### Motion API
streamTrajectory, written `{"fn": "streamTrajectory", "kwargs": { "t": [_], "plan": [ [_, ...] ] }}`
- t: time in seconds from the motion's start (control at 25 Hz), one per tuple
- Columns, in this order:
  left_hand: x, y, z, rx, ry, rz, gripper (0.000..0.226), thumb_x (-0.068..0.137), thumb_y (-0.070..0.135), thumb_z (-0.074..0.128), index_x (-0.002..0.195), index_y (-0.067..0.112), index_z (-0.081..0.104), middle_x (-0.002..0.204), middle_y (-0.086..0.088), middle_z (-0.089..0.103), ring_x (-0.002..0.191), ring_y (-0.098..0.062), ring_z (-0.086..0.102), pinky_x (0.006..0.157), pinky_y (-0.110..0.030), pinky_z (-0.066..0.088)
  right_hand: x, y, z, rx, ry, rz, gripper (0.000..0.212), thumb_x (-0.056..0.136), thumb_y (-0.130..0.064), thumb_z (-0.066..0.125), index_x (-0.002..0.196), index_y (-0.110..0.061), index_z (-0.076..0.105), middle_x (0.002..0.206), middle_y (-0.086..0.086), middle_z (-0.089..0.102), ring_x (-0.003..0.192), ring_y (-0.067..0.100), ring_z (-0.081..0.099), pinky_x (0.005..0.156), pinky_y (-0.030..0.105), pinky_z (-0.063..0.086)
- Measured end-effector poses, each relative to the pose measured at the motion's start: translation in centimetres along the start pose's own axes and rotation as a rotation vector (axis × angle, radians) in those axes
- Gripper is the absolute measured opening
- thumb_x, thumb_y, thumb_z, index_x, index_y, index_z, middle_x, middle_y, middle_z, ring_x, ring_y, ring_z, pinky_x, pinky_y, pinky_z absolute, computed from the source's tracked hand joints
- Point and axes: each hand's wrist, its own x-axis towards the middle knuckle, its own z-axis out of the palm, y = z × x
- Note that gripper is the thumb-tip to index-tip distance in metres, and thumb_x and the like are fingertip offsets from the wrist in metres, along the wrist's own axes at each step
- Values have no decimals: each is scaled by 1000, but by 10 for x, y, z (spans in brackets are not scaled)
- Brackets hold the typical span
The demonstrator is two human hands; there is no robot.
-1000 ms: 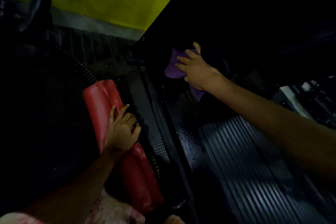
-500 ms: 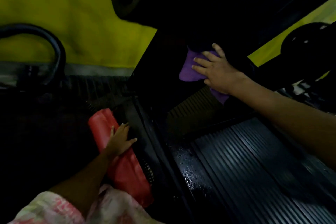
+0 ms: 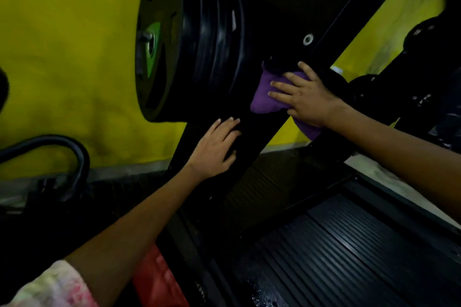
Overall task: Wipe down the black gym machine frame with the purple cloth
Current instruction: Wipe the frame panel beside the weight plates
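Pressing the purple cloth (image 3: 264, 93) flat with spread fingers, the right hand (image 3: 303, 96) works the black frame (image 3: 282, 20), whose beam slants up-right; the left hand (image 3: 215, 148), fingers spread, rests lower on it.

head cam | worn on head | faces forward, slightly down | close to frame (image 3: 262, 132) | single view

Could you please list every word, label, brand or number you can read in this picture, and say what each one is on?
None can be read.
The green patch on the outer weight plate: no lettering shows.
The small pale mark on the rim of the weight plates: too blurred to read.
The black frame and purple cloth: no text visible.
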Motion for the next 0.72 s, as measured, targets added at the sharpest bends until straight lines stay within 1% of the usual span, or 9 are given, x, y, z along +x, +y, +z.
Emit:
{"fn": "streamTrajectory", "kwargs": {
  "t": [0.08,0.16,0.2,0.28,0.36,0.48,0.6,0.64,0.72],
  "plan": [
    [42,0,-31,122,52,39,57,77,34,42,121,2,57,143,-19,44,135,-32,37,115,-40,15,-2,27,-10,103,25,29,60,77,-34,73,133,-21,55,138,6,53,128,34,47,112,52,14],
    [79,-1,-60,242,65,27,66,79,36,44,133,-1,47,149,-20,36,140,-32,29,116,-40,8,-2,55,-20,106,14,77,57,93,-38,50,146,-26,33,154,1,31,142,29,25,111,44,-7],
    [96,-4,-73,291,39,2,73,82,39,47,142,-2,36,153,-20,26,144,-31,20,117,-41,3,0,66,-24,103,26,106,54,95,-40,41,147,-27,32,154,0,29,143,28,23,112,45,-8],
    [126,-14,-92,402,-52,-85,89,87,49,48,150,-2,10,159,-18,6,147,-28,1,117,-42,-7,2,80,-32,114,71,128,56,88,-43,33,134,-21,53,141,6,50,132,34,42,113,54,8],
    [144,-27,-102,582,-124,-165,102,86,63,42,149,-3,-5,159,-18,-4,147,-29,-7,116,-44,-10,2,83,-25,85,127,159,60,78,-43,31,119,-15,66,124,12,63,117,39,56,109,52,15],
    [148,-37,-104,807,-222,-141,118,79,80,33,146,-6,-12,157,-22,-8,146,-33,-9,116,-45,-9,-1,69,-12,17,70,149,59,77,-43,35,120,-17,66,124,13,63,113,41,58,109,48,7],
    [144,-36,-104,824,-261,-128,123,76,85,29,145,-6,-17,157,-23,-13,146,-33,-10,116,-44,-9,-6,96,-24,-50,152,-13,51,78,-42,59,123,-18,64,123,11,64,111,40,60,110,48,7],
    [145,-35,-106,819,-278,-126,123,76,85,29,144,-6,-18,156,-23,-14,146,-33,-11,116,-44,-9,-9,114,-25,-63,219,-13,51,77,-41,59,122,-17,64,120,10,65,109,40,61,111,50,11],
    [148,-35,-110,827,-324,-115,122,77,85,29,144,-5,-20,156,-22,-16,146,-32,-10,117,-44,-8,-12,149,-27,-53,273,112,55,80,-44,42,120,-15,66,117,10,67,105,39,63,105,66,19]
  ]
}}
